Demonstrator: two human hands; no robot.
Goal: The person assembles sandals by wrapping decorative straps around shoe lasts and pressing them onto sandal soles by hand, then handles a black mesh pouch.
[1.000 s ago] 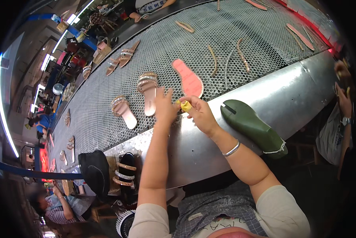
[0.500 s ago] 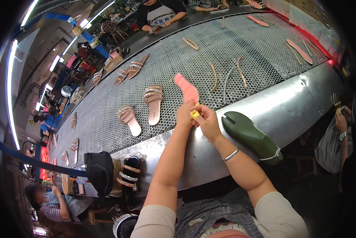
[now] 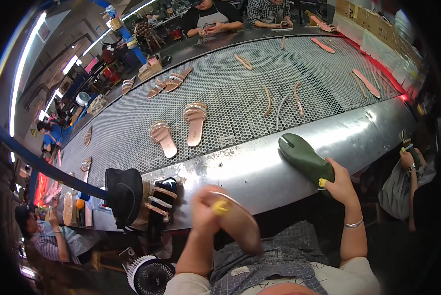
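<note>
My left hand (image 3: 206,209), smeared by motion, is closed on a brown sandal sole (image 3: 241,227) held tilted over my lap, in front of the bench edge. Yellow wrapping shows on a finger of that hand. A dark green shoe last (image 3: 303,156) lies across the metal bench edge, its slotted toe pointing away from me. My right hand (image 3: 342,183) grips its heel end, the yellow-wrapped thumb on top and the other fingers partly hidden. Beyond my hands, two finished sandals (image 3: 196,127) with glittery straps rest on the mesh belt (image 3: 235,98).
Loose curved straps (image 3: 267,102) and pink insoles (image 3: 366,82) lie on the belt. A black last with straps (image 3: 162,199) and a black bag-like object (image 3: 124,197) stand at the left edge. Below them is a fan (image 3: 151,276). Co-workers sit opposite and at both sides.
My hands have parted. The left has drawn back toward me with the sole, whose brown side now shows instead of pink. My right hand has moved right onto the green shoe last.
</note>
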